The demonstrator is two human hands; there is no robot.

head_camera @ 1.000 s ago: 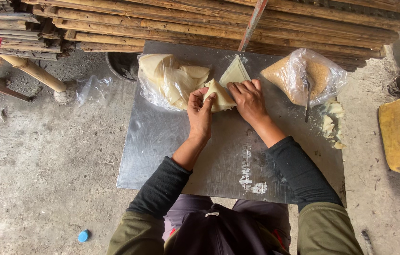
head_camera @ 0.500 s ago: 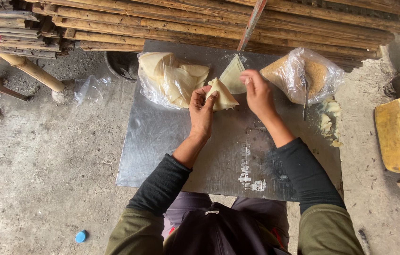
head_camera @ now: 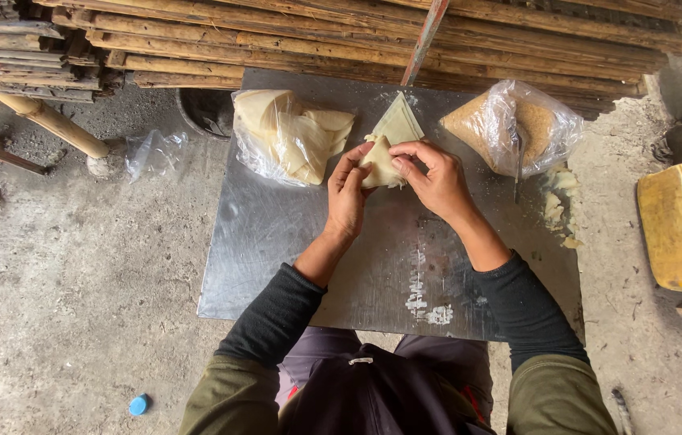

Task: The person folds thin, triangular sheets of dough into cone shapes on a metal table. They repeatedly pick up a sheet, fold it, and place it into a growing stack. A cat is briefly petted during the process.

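Both hands, left hand [head_camera: 347,193] and right hand [head_camera: 436,179], pinch a folded pastry triangle [head_camera: 379,165] between them, apex pointing away, above the tabletop [head_camera: 293,258].

Pretty even daylight here, soft and flat, nothing harsh; looks overcast or shaded, no single strong source that I can pick out. The metal sheet [head_camera: 276,266] takes a dull grey sheen, brightest along its upper left part, no blown-out glare; the plastic bag [head_camera: 518,125] on the right throws a few small white glints. Shadows are weak and short, just a soft smudge under the left hand [head_camera: 349,193] and right hand [head_camera: 438,181]; darker gaps sit between the bamboo poles [head_camera: 357,40]. Focus is sharp mid-frame; edges bend a bit, wide-lens style; corners go slightly softer.
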